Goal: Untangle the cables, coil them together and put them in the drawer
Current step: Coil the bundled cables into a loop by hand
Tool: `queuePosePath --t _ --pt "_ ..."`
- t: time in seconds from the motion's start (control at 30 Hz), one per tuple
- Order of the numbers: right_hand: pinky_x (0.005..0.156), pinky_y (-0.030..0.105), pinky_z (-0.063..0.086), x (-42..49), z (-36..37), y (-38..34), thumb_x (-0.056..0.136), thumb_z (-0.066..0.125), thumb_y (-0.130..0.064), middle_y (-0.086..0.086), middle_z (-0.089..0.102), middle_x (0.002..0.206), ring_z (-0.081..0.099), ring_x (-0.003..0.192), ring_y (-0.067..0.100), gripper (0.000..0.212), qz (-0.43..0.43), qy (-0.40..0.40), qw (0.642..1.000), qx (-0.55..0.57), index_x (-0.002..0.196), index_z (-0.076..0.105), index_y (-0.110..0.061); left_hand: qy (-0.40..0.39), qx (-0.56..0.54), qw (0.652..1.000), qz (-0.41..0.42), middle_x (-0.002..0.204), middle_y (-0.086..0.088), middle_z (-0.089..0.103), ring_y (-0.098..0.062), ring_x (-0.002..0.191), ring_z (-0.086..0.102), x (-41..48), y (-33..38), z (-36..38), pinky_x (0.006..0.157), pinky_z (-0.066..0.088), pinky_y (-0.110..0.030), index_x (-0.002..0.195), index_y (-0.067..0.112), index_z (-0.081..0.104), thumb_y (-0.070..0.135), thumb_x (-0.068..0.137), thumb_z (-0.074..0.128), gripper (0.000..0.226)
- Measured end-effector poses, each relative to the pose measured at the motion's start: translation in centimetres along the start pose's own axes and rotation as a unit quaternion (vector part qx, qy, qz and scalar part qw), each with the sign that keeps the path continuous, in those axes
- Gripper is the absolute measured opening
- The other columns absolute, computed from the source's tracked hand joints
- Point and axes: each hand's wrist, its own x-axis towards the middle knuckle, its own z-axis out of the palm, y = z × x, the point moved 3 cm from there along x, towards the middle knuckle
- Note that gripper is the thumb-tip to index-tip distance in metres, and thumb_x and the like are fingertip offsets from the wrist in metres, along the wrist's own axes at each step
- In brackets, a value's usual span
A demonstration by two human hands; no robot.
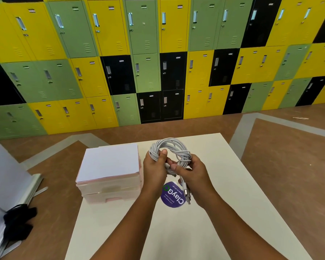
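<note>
- Coil of pale grey braided cables (170,152) held above the white rectangular table (233,194), just right of the translucent pink plastic drawer unit (109,188).
- Left hand (155,170) grips the coil's left side, thumb over the strands.
- Right hand (194,172) clasps the wrapped right side.
- Silver plug ends (187,194) hang over a round purple sticker (170,198).
- White paper sheet (110,162) covers the unit's top; its drawers look closed.
- Yellow, green and black metal lockers (158,53) stand far behind.

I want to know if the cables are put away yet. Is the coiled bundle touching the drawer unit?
Apart. The head view shows a strip of table between the coiled bundle and the drawer unit.
</note>
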Motion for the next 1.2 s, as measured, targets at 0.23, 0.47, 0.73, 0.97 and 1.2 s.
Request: queuePosePath --t 0.23,0.47,0.73,0.97,1.2 --pt "0.071 0.034 0.053 -1.0 -0.4 -0.2 0.098 0.058 -0.02 0.014 0.074 0.103 0.072 0.089 0.025 0.019 0.039 -0.08 0.99 0.111 0.111 0.069 -0.011 0.03 -0.13 0.991 -0.008 0.058 -0.003 0.048 -0.018 0.053 0.051 -0.2 -0.8 -0.8 0.055 0.048 -0.033 0.097 0.009 0.058 0.019 0.102 0.053 0.012" --pt "0.069 0.035 0.06 -0.4 -1.3 -0.4 0.094 0.065 -0.017 0.009 0.076 0.083 0.073 0.076 0.027 0.012 -0.041 0.021 0.999 0.009 0.096 0.075 -0.01 -0.057 -0.067 0.996 -0.013 0.066 -0.01 0.056 -0.027 0.063 0.058 -0.3 -0.8 -1.2 0.06 0.054 -0.04 0.1 0.005 0.062 0.037 0.093 0.065 0.033" --pt "0.061 0.037 0.059 0.2 -2.2 -1.2 0.094 0.065 -0.015 0.01 0.073 0.071 0.071 0.064 0.027 0.017 -0.107 0.074 0.991 0.002 0.083 0.068 -0.004 -0.145 -0.043 0.988 -0.018 0.08 -0.017 0.06 -0.035 0.077 0.064 -0.3 0.6 -1.3 0.072 0.059 -0.05 0.097 0.014 0.06 0.027 0.077 0.084 0.035" --pt "0.079 0.044 0.059 0.4 -1.9 -1.0 0.09 0.065 -0.023 0.01 0.072 0.103 0.07 0.092 0.03 0.03 -0.051 -0.05 0.997 0.022 0.117 0.057 -0.013 -0.154 0.007 0.988 0.02 0.069 -0.005 0.059 -0.018 0.065 0.063 -0.4 1.1 -1.3 0.062 0.055 -0.031 0.106 0.006 0.053 0.007 0.085 0.075 0.03" --pt "0.075 0.04 0.06 1.5 -2.5 -1.7 0.088 0.073 -0.016 0.014 0.075 0.091 0.073 0.086 0.031 0.018 0.012 -0.096 0.993 -0.064 0.105 0.071 -0.011 -0.22 0.048 0.974 -0.01 0.083 -0.014 0.063 -0.033 0.077 0.066 -0.8 0.2 -1.3 0.074 0.061 -0.044 0.102 0.013 0.056 0.018 0.082 0.08 0.032"
